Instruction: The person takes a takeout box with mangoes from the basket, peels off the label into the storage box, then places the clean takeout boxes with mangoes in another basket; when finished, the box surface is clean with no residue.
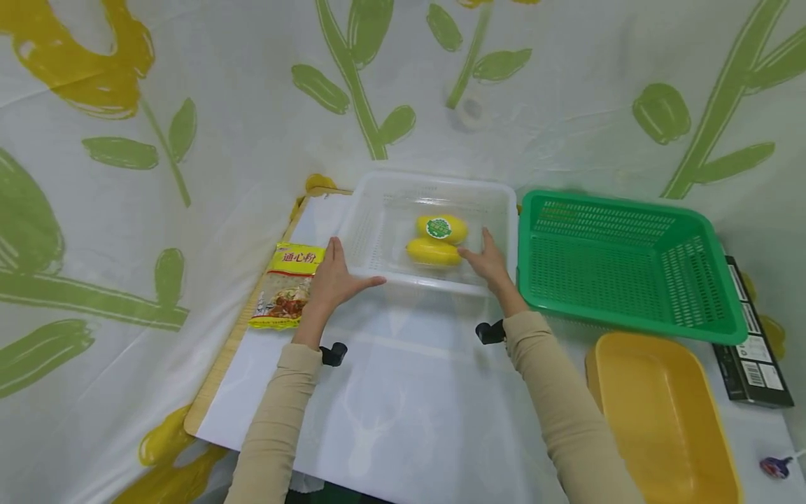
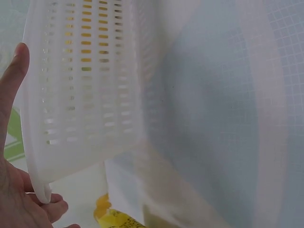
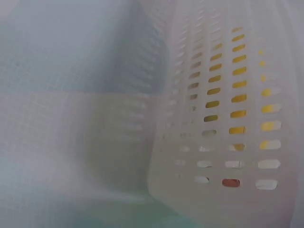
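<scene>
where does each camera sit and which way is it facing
Head: on the head, facing forward and down at the white basket; left hand, right hand and sleeves show.
Left wrist: on that wrist, facing the basket's slotted side; left hand partly shows.
Right wrist: on that wrist, facing slotted side; no hand shows.
Head and left wrist share the basket and left hand.

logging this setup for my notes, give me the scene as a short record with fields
left hand: at the white basket's near left corner
right hand: at the basket's near right corner, thumb over the rim
white basket: holds two yellow fruits, one with a green-and-white sticker
left of white basket: yellow-topped packet
right of white basket: green basket
near side of green basket: yellow tub
far right: black box
</scene>
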Action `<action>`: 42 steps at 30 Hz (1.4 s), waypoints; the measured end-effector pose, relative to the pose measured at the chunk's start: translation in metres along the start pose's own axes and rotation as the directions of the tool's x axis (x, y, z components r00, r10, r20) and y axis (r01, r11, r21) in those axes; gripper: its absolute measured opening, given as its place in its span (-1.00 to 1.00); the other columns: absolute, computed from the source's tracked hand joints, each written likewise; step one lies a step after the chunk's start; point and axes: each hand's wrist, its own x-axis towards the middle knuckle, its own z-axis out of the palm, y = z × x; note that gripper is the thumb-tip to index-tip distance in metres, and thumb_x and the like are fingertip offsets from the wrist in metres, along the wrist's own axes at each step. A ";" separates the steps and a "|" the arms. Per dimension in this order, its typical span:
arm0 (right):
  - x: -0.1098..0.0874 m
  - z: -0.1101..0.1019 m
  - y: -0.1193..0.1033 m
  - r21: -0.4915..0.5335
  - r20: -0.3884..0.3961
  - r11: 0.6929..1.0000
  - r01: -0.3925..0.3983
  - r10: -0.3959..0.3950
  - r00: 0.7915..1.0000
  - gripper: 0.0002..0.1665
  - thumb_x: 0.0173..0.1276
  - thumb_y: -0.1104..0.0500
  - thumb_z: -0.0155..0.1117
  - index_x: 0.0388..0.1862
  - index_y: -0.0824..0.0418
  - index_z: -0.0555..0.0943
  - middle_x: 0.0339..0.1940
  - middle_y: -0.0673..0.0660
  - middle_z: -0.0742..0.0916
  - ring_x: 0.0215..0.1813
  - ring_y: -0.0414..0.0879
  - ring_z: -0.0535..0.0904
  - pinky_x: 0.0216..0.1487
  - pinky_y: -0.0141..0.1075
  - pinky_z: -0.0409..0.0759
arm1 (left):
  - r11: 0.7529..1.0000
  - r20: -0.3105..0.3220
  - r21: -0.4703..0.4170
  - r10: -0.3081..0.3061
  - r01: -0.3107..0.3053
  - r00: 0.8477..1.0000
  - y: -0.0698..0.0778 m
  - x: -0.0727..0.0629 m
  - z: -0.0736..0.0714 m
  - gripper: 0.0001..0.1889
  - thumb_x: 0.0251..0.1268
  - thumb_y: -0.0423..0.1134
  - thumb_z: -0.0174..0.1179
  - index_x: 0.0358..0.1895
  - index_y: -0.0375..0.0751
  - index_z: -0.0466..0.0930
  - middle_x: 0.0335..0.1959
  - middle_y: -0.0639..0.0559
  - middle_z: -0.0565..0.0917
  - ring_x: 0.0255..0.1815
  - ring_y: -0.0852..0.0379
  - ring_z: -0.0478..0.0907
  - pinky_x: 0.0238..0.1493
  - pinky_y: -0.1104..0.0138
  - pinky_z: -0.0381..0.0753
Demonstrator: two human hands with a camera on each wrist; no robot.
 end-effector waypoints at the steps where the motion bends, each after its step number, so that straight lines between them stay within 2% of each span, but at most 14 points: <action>1: 0.000 0.000 -0.001 0.033 0.003 0.999 -0.024 0.024 1.000 0.00 0.42 0.00 0.14 0.59 0.09 -0.22 0.60 0.21 0.01 0.54 0.19 0.09 0.51 0.02 0.17 | 1.000 -0.002 -0.002 -0.002 0.002 1.000 0.000 0.000 0.000 0.45 -0.24 0.50 0.31 0.53 -0.30 -0.39 0.58 -0.24 -0.19 0.52 -0.29 0.03 0.44 -0.09 0.21; 5: -0.002 0.002 -0.004 0.160 0.011 0.981 -0.112 0.112 0.994 -0.08 0.41 0.05 0.16 0.59 0.06 -0.09 0.56 0.26 0.14 0.30 0.24 0.46 0.22 -0.09 0.56 | 1.000 -0.011 -0.026 -0.001 0.000 1.000 0.000 -0.001 -0.001 0.45 -0.24 0.48 0.33 0.54 -0.28 -0.37 0.58 -0.24 -0.15 0.51 -0.27 0.06 0.42 -0.09 0.24; 8: -0.004 0.001 -0.005 0.190 0.014 0.972 -0.140 0.140 0.990 -0.16 0.43 0.06 0.13 0.58 0.05 0.00 0.55 0.25 0.18 0.18 0.23 0.56 0.08 -0.20 0.65 | 0.999 -0.014 -0.045 -0.001 0.000 1.000 0.000 -0.001 -0.002 0.46 -0.26 0.47 0.35 0.54 -0.29 -0.38 0.58 -0.24 -0.16 0.53 -0.26 0.02 0.44 -0.08 0.22; 14: -0.010 -0.001 -0.006 0.167 0.001 0.977 -0.134 0.136 0.991 -0.24 0.45 0.08 0.11 0.55 0.04 0.09 0.50 0.26 0.29 -0.05 0.10 0.65 -0.06 -0.30 0.69 | 0.998 0.003 -0.060 -0.003 0.003 1.000 0.001 -0.001 -0.001 0.47 -0.26 0.46 0.36 0.54 -0.27 -0.40 0.58 -0.22 -0.21 0.56 -0.22 -0.07 0.47 -0.07 0.16; 21: -0.020 -0.007 -0.010 0.147 -0.016 0.984 -0.096 0.100 0.995 -0.25 0.44 0.06 0.14 0.54 0.04 0.14 0.33 0.29 0.52 -0.15 0.10 0.71 -0.33 -0.40 0.70 | 0.998 0.006 -0.064 0.012 -0.012 1.000 0.002 0.001 0.000 0.46 -0.25 0.45 0.36 0.54 -0.29 -0.39 0.58 -0.24 -0.19 0.56 -0.22 -0.08 0.48 -0.06 0.15; 26: -0.027 -0.014 -0.013 0.204 -0.055 0.977 -0.062 0.075 0.996 -0.25 0.40 0.07 0.17 0.52 0.05 0.18 0.29 0.29 0.56 -0.48 -0.19 0.66 -0.42 -0.46 0.66 | 0.998 0.010 -0.068 0.000 0.001 1.000 0.002 0.001 -0.001 0.47 -0.26 0.46 0.36 0.54 -0.28 -0.40 0.58 -0.23 -0.20 0.56 -0.22 -0.07 0.47 -0.07 0.16; 29: -0.032 -0.018 -0.014 0.223 -0.070 0.974 -0.050 0.067 0.995 -0.26 0.39 0.09 0.17 0.51 0.07 0.20 0.31 0.31 0.54 -0.60 -0.29 0.60 -0.46 -0.49 0.65 | 0.997 0.017 -0.071 -0.011 0.013 1.000 0.001 0.000 -0.002 0.47 -0.25 0.46 0.36 0.54 -0.27 -0.41 0.58 -0.21 -0.22 0.56 -0.21 -0.08 0.47 -0.06 0.16; 36: -0.050 -0.026 -0.017 0.229 -0.096 0.973 -0.032 0.055 0.994 -0.28 0.38 0.09 0.17 0.49 0.06 0.25 0.31 0.29 0.53 -0.63 -0.36 0.58 -0.45 -0.52 0.64 | 0.998 0.015 -0.063 -0.002 0.003 1.000 0.003 -0.001 -0.003 0.45 -0.24 0.45 0.36 0.53 -0.32 -0.37 0.58 -0.25 -0.19 0.55 -0.24 -0.03 0.46 -0.06 0.19; 42: -0.068 -0.034 -0.016 0.240 -0.113 0.970 0.042 -0.015 0.993 -0.30 0.37 0.09 0.17 0.48 0.08 0.27 0.23 0.34 0.59 -0.60 -0.41 0.61 -0.45 -0.54 0.63 | 0.999 0.032 -0.038 0.007 -0.006 0.999 0.005 0.000 -0.006 0.46 -0.23 0.44 0.36 0.52 -0.37 -0.39 0.56 -0.31 -0.19 0.55 -0.27 -0.06 0.46 -0.08 0.17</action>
